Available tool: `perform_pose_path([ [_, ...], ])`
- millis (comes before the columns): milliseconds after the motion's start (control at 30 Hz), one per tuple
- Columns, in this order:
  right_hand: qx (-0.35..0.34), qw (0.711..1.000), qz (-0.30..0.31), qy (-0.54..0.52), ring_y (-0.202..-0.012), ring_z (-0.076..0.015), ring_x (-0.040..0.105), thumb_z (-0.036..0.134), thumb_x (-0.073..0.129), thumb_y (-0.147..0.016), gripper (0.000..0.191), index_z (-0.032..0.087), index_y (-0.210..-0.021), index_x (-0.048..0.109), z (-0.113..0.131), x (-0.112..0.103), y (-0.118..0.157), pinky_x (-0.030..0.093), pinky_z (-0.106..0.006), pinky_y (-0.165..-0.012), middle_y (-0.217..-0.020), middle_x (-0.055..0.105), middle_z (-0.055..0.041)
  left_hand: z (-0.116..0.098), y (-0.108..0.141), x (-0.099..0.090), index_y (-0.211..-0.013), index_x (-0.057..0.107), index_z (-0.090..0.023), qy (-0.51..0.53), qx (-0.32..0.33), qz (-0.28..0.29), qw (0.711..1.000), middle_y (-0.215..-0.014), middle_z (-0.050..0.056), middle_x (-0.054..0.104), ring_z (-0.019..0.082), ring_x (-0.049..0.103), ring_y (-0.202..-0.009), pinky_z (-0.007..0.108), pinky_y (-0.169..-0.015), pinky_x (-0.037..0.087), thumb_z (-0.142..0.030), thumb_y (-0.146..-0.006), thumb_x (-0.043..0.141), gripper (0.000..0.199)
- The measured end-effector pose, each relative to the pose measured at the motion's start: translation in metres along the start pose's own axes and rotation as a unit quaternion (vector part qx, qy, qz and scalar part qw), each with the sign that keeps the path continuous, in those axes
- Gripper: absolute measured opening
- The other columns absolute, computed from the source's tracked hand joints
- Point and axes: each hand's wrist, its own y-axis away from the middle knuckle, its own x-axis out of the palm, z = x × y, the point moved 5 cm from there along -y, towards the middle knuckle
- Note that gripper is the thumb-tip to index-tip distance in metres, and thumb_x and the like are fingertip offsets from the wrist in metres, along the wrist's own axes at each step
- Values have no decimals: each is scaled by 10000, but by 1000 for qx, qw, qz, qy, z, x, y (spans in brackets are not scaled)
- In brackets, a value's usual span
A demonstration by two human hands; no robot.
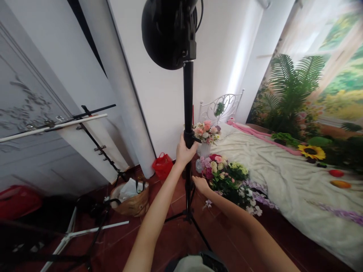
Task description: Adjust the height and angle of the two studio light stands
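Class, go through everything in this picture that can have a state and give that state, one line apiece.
Light stand: upright, legs spread
Lamp head: mounted atop the stand; lit or not, unclear
Left grip: closed around the stand
Right grip: lower, at the stand; closure unclear
Basket: open-topped, holding a white bag
Blanket: spread, rumpled
Sunflower: in bloom

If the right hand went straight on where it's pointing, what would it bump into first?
Most likely the upright black tripod pole; the right hand is just beside it. Depth is unclear, so its fingers may already be touching.
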Motion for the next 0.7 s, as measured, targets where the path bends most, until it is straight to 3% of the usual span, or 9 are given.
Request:
perform_pose_path([
  [133, 38, 998, -48, 5, -989, -194, 609, 92, 338, -883, 358, 186, -1219, 419, -1, 6, 4, 442, -242, -753, -1136, 596, -129, 0, 0, 0, -1008, 496, -197, 4, 3, 3, 1000, -769, 0, 586, 128, 568, -672, 216, -622, 420, -292, -762, 589, 280],
  [233, 51, 997, -52, -4, -967, -181, 619, 99, 351, -877, 339, 185, -1198, 421, -2, 8, 5, 434, -226, -731, -1128, 606, -117, -1, 0, 0, -998, 495, -194, 8, 4, 7, 1000, -762, -7, 581, 120, 558, -655, 208, -602, 409, -288, -756, 590, 277],
  [367, 36, 999, -14, -6, -945, -188, 629, 138, 399, -857, 362, 178, -1217, 410, -1, 5, 6, 433, -234, -744, -1057, 648, -106, -1, 0, 0, -1006, 489, -194, 16, 4, 7, 1000, -774, -4, 591, 122, 564, -658, 208, -593, 406, -295, -754, 590, 290],
  [500, 1, 999, 34, 31, -945, -238, 631, 190, 491, -821, 436, 131, -1248, 428, -2, -6, 3, 447, -296, -769, -1037, 655, -157, -1, 1, 1, -988, 491, -194, 19, 1, 7, 1000, -773, -4, 592, 122, 562, -657, 209, -596, 411, -292, -758, 584, 266],
  [600, -24, 996, 68, 46, -938, -250, 629, 220, 616, -745, 368, 142, -1102, 573, -2, -16, -5, 450, -317, -783, -1035, 662, -151, -3, 2, 1, -986, 493, -192, 27, 7, 8, 1000, -779, 0, 589, 121, 561, -668, 207, -604, 415, -286, -760, 579, 259],
  [700, -39, 991, 113, 58, -933, -243, 630, 216, 781, -551, 409, 167, -940, 660, -1, -23, -18, 456, -307, -794, -989, 686, -100, -4, 2, 0, -996, 493, -190, 28, 12, 5, 1000, -779, -1, 582, 118, 554, -666, 206, -614, 418, -282, -756, 585, 273],
])
